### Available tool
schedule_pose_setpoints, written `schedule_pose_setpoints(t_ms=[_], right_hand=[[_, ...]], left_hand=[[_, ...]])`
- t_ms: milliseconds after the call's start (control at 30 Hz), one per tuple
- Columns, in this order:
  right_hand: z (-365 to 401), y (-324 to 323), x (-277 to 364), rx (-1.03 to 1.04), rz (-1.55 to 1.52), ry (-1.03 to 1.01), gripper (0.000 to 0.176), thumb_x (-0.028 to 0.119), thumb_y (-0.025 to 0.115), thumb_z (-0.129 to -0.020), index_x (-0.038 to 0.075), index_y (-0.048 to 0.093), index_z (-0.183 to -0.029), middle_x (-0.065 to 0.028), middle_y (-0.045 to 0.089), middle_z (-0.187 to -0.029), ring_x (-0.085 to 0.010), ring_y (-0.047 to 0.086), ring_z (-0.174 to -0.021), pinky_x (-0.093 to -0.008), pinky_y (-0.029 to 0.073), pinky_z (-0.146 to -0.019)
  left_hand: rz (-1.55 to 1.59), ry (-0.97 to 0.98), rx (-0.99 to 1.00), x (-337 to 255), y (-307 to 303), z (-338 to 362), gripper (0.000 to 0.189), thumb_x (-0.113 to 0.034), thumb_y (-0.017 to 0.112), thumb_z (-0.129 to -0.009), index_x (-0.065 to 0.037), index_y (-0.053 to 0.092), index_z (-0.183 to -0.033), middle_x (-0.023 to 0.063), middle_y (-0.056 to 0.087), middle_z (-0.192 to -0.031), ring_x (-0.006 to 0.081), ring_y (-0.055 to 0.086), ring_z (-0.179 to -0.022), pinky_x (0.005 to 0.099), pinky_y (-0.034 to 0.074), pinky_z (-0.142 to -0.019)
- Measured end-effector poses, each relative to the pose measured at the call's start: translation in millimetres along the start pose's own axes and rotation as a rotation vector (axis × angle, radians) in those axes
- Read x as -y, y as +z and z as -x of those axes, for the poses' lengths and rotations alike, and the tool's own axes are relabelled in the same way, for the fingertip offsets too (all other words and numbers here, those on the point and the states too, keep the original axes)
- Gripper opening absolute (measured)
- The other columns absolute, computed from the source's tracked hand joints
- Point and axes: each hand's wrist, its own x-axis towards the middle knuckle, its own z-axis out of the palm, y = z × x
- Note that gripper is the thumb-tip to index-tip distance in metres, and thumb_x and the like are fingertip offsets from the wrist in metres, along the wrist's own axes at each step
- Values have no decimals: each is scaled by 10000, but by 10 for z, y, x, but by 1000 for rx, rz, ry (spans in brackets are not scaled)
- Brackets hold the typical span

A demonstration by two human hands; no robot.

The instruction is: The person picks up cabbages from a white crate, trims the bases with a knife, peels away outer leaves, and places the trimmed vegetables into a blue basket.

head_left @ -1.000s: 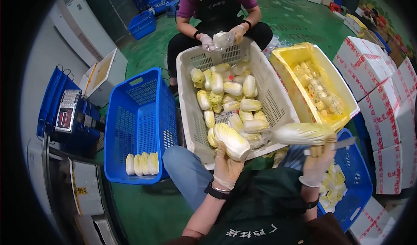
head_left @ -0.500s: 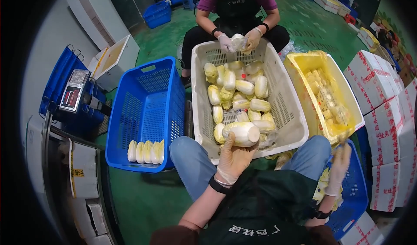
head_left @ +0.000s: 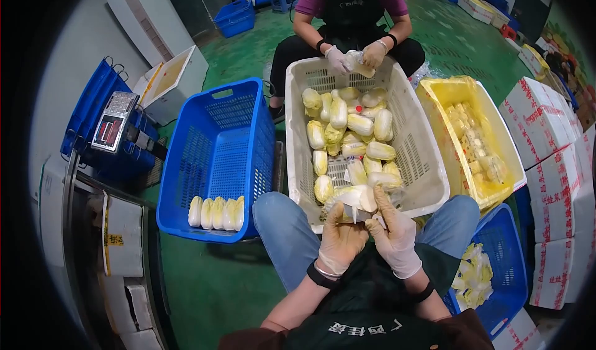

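Note:
Over the near end of a white crate (head_left: 428,163), my two gloved hands are close together around a pale napa cabbage (head_left: 351,196). My left hand (head_left: 341,245) grips it from below and the left. My right hand (head_left: 395,238) closes on its right end, the fingers against the cut base. A small greyish-white flat piece shows between the hands; I cannot make out what it is. Several small napa cabbages (head_left: 360,124) lie in the crate beyond my hands.
Left stands a blue crate (head_left: 214,157) with a row of cabbages (head_left: 216,213). Right are a yellow-lined box (head_left: 428,111), a blue bin (head_left: 506,275) holding loose leaves (head_left: 474,278), and stacked white cartons (head_left: 549,176). Opposite, a co-worker's gloved hands (head_left: 357,61) hold a wrapped pale item. A scale (head_left: 112,129) stands far left.
My right hand has come from above the blue bin on the right to the cabbage. The cabbage has turned, its cut base now partly covered by my right fingers. The view has shifted slightly.

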Motion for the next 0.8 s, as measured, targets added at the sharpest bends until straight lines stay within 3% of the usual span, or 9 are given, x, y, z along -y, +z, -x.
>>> schedule_pose_setpoints(t_ms=[267, 400, 467, 500, 533, 633, 700, 767, 800], right_hand=[[75, -83, -113, 57, -266, 256, 604, 184, 690, -818, 43, 480, -1366, -157, 651, -785, -256, 658, -712, -307, 496, -663], [160, -28, -327, 17, -233, 229, 543, 149, 649, -855, 43, 486, -1362, -111, 688, -845, -194, 661, -751, -300, 500, -685], [211, -44, -566, -55, -320, 596, 471, 126, 586, -902, 26, 490, -1353, -96, 679, -1043, -148, 630, -910, -297, 491, -795], [188, -32, -920, -279, -526, 576, 418, 127, 517, -943, 4, 490, -1341, -97, 600, -1214, -125, 555, -1049, -288, 449, -902], [241, -170, -1142, -307, -490, 671, 419, 155, 497, -957, -10, 477, -1342, -134, 540, -1295, -157, 523, -1110, -283, 409, -963], [357, -282, -1370, -296, -494, 820, 426, 170, 483, -966, -10, 462, -1352, -116, 590, -1194, -133, 550, -1028, -264, 438, -890], [183, -323, -776, -215, -613, 798, 472, 169, 522, -947, 17, 438, -1386, -51, 620, -1070, -95, 554, -946, -248, 451, -807], [185, -269, -411, -33, -445, 488, 558, 201, 598, -911, 55, 413, -1416, -21, 632, -853, -93, 577, -777, -247, 454, -698], [150, -273, -240, -39, -447, 496, 558, 201, 598, -911, 55, 413, -1416, -21, 632, -853, -93, 577, -777, -247, 454, -698]], left_hand=[[-82, 59, 55, 84, 107, 75, 548, -183, 688, -827, -54, 459, -1307, 92, 542, -1276, 261, 509, -1191, 410, 410, -1030], [-124, 105, 25, 147, 24, 23, 568, -179, 696, -817, -56, 451, -1316, 93, 533, -1293, 262, 503, -1213, 419, 414, -1037], [-108, 125, 48, 178, 71, 156, 575, -176, 699, -814, -62, 450, -1320, 89, 530, -1303, 262, 498, -1226, 427, 419, -1039], [-88, 152, 77, 181, 118, 256, 583, -172, 702, -810, -67, 448, -1324, 85, 528, -1313, 263, 493, -1238, 436, 423, -1040], [-38, 108, 80, 167, 153, 383, 609, -152, 716, -795, -76, 442, -1333, 75, 525, -1327, 267, 487, -1254, 451, 425, -1045], [-79, 136, 87, 126, 214, 394, 632, -117, 725, -784, -73, 431, -1341, 71, 535, -1313, 265, 514, -1223, 448, 423, -1050], [-108, 168, 73, 93, 149, 251, 630, -116, 720, -792, -67, 423, -1345, 81, 530, -1314, 267, 507, -1227, 447, 414, -1057], [-139, 188, 51, 105, 161, 175, 629, -115, 714, -799, -61, 415, -1349, 91, 524, -1314, 269, 500, -1230, 445, 406, -1064], [-146, 186, 44, 111, 187, 174, 632, -110, 709, -803, -53, 405, -1353, 103, 515, -1318, 273, 487, -1240, 446, 393, -1073]])
